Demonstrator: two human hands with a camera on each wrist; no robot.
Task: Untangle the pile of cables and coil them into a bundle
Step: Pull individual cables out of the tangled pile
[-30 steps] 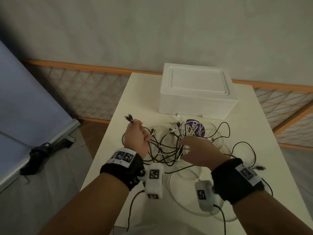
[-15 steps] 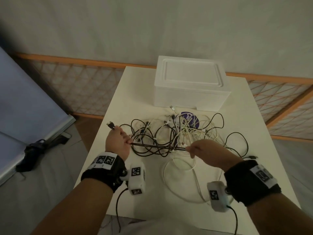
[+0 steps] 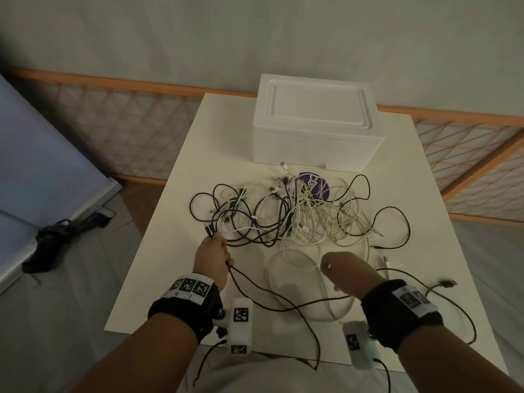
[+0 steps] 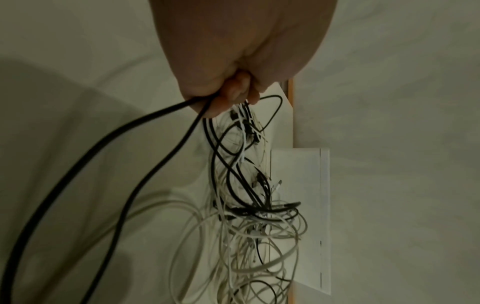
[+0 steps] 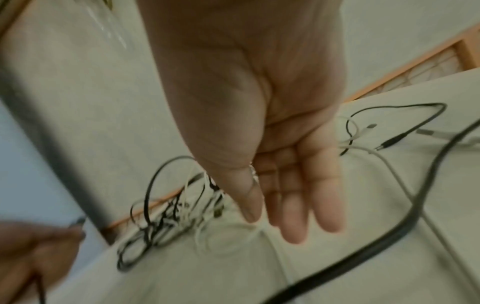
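A tangled pile of black and white cables [image 3: 297, 214] lies mid-table. My left hand [image 3: 224, 256] is at the pile's near left edge and grips a black cable [image 3: 283, 306], whose plug sticks out above the fist. That cable runs slack along the table's front to a free plug [image 3: 448, 284] at the right. In the left wrist view my left hand [image 4: 228, 98] has its fingers curled round the black cable [image 4: 130, 154], with the pile [image 4: 246, 205] beyond. My right hand [image 3: 329, 268] hovers empty over a white cable loop [image 3: 295, 256]. Its straight fingers [image 5: 324, 205] show in the right wrist view.
A white foam box [image 3: 314, 123] with its lid on stands at the back of the white table [image 3: 175, 265]. A purple round sticker [image 3: 314, 184] lies under the pile. A wooden lattice rail runs behind the table; grey floor lies to the left.
Half a second ago both hands held the black cable taut between them. The right hand has let go and opened; the cable now lies slack. The left hand has drawn back towards me.
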